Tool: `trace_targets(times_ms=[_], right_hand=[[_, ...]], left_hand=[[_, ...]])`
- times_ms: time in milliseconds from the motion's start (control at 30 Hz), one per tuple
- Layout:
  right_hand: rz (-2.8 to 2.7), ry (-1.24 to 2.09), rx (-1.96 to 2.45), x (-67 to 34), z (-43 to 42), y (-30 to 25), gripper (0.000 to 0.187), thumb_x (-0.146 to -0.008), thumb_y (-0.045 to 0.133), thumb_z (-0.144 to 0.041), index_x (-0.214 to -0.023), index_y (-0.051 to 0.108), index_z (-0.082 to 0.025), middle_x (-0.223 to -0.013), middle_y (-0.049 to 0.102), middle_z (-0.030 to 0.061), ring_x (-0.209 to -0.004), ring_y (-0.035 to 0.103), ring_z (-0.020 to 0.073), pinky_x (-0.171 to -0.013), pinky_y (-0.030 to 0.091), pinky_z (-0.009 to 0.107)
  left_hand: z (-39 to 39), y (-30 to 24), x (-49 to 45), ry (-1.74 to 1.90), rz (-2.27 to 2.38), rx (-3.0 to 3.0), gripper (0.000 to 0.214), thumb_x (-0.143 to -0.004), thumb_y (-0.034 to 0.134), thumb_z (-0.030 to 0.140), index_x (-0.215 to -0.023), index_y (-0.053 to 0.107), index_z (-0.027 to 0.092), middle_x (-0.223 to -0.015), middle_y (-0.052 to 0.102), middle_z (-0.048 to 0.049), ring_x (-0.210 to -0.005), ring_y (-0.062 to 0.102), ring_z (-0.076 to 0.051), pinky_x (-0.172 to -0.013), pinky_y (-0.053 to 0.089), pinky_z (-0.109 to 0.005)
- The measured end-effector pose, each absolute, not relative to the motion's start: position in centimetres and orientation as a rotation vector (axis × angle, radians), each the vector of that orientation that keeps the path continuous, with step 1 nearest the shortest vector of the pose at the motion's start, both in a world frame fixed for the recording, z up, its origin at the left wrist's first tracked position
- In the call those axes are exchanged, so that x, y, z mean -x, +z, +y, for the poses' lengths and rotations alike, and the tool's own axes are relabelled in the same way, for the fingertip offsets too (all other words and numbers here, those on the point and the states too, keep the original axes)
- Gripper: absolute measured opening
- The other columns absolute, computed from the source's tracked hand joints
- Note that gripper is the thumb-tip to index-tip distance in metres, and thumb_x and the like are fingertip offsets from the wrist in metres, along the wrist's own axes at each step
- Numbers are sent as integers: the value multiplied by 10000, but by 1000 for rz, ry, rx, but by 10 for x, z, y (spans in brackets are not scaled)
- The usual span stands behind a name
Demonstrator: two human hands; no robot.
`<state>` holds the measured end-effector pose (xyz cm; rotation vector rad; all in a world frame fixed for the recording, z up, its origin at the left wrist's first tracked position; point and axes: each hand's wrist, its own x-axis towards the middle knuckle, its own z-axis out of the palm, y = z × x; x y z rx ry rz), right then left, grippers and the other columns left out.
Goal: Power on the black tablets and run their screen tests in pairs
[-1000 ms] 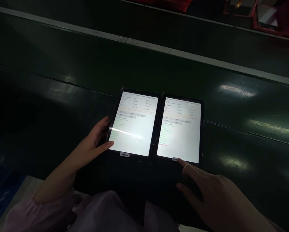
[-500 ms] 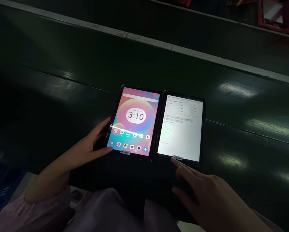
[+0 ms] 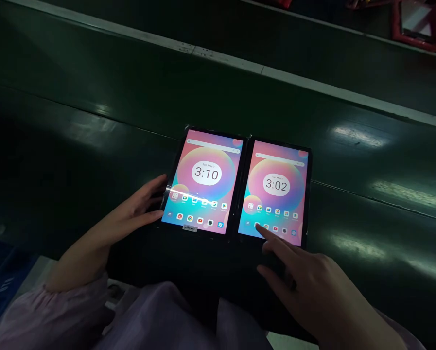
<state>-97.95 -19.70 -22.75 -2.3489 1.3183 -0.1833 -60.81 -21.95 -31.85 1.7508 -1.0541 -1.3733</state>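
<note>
Two lit tablets lie side by side. The left tablet point(image 3: 206, 189) shows a colourful home screen with the clock at 3:10 and a small barcode label point(image 3: 190, 228) on its lower bezel. On the right tablet point(image 3: 276, 194) is a similar home screen reading 3:02. My left hand point(image 3: 139, 204) rests at the left tablet's left edge, fingers and thumb spread apart, not wrapped round it. With its index finger stretched out over the lower icons of the right tablet, my right hand point(image 3: 305, 272) has its thumb apart and its other fingers partly curled and hidden.
The tablets lie on a dark green, shiny work surface point(image 3: 94, 146) with a seam across it. A pale strip point(image 3: 232, 59) runs along behind. Red trays point(image 3: 396, 29), one with a tablet-like panel, sit at the far right. Something blue point(image 3: 6, 282) is at the lower left.
The right tablet's screen went from a white page of check boxes and text to the home screen. My right index finger moved up onto its screen. My left thumb slid back to the left tablet's edge.
</note>
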Motion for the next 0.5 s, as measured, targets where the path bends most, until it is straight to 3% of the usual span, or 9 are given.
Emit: trace_targets(times_ms=[100, 200, 333, 500], right_hand=[[1241, -152, 2352, 972, -200, -226, 345, -1090, 456, -262, -1241, 756, -184, -941, 866, 56, -546, 769, 180, -462, 601, 288], [1220, -143, 2366, 967, -201, -229, 296, -1056, 515, -236, -1214, 760, -187, -966, 871, 59, -688, 832, 220, -539, 654, 307], [1212, -116, 2380, 966, -201, -232, 276, -1039, 539, -231, -1202, 758, -190, -1008, 874, 61, -659, 826, 223, -488, 633, 309], [1188, -174, 2437, 964, -202, -236, 312, -1074, 446, -235, -1115, 750, -177, -1081, 871, 85, -594, 808, 211, -444, 611, 317]], left_hand=[[-221, -318, 609, -1386, -1017, -1752, 909, -582, 968, 577, -1419, 721, 322, -1591, 656, -135, -1466, 571, -542, -1079, 603, -664], [-221, -321, 609, -1400, -985, -1711, 867, -587, 981, 530, -1394, 736, 332, -1549, 691, -121, -1424, 615, -522, -1061, 619, -649], [-220, -322, 609, -1444, -962, -1656, 842, -617, 977, 490, -1408, 731, 340, -1562, 681, -109, -1440, 612, -498, -1064, 632, -606], [-223, -317, 605, -1553, -1051, -1654, 892, -721, 937, 476, -1547, 625, 347, -1647, 611, -94, -1516, 545, -474, -1164, 570, -579]])
